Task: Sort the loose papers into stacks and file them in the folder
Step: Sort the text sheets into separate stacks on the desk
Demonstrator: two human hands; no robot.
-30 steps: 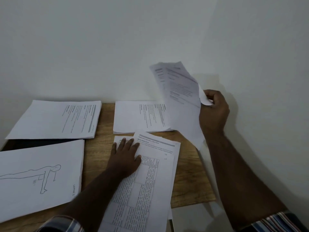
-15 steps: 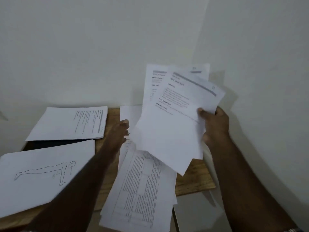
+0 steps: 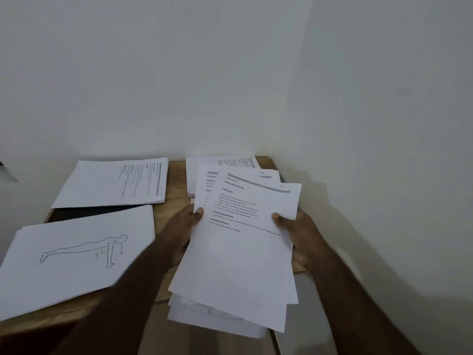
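Now both hands, left hand [image 3: 183, 228] and right hand [image 3: 300, 235], each grip one side of a fanned bundle of printed sheets [image 3: 240, 252], thumbs on top, above the tabletop's [image 3: 176, 175] near edge by the right wall.

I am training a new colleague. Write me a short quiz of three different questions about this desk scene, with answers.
1. True or false: both hands grip the same bundle of sheets.
2. Multiple choice: the sheet with the push-up drawing lies A) in the hands, B) on the desk at the near left, C) against the far wall.
3. Fill in: the left hand has its ____ on the top page's left edge.

Key: 1 true, the right hand holds the other edge. 2 B. 3 thumb.
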